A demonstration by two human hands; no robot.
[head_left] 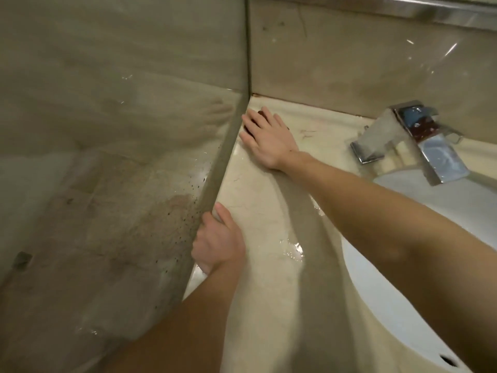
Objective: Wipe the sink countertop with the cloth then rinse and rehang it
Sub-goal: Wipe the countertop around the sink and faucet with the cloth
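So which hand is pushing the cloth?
The right hand, far back in the corner, flat on the dark cloth. The left hand rests nearer, empty.

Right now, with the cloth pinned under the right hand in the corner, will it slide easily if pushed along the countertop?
Probably yes. The countertop looks glossy and wet, so the cloth should glide. It lies flat under the right hand, so it seems thin and floppy, likely to bunch against the wall.
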